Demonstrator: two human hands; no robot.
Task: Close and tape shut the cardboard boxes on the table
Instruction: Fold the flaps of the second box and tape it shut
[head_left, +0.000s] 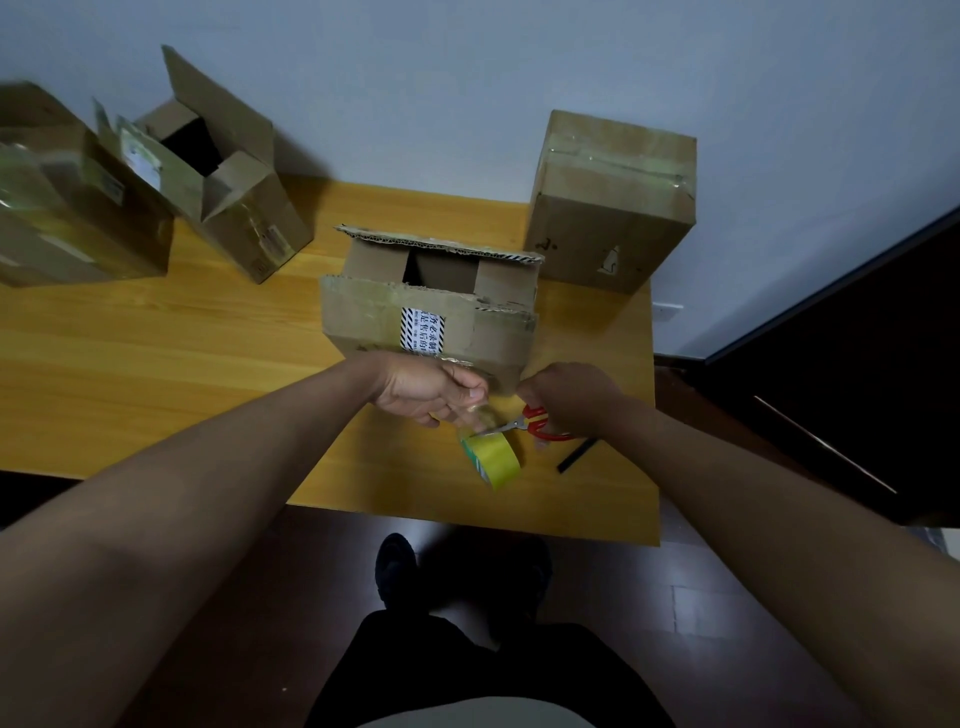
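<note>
Bare forearms, black trousers (467, 670), dark shoes (397, 569), pale shirt hem (467, 717).

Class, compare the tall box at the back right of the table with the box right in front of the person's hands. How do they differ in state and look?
1. The tall box has its top flaps closed and taped; the near box still shows a dark gap between its flaps.
2. The near box bears a striped printed label on its front flap; the tall box's faces show only small marks.
3. The tall box stands higher and narrower; the near box sits lower and wider.

Both are brown cardboard resting on the wooden table.
</note>
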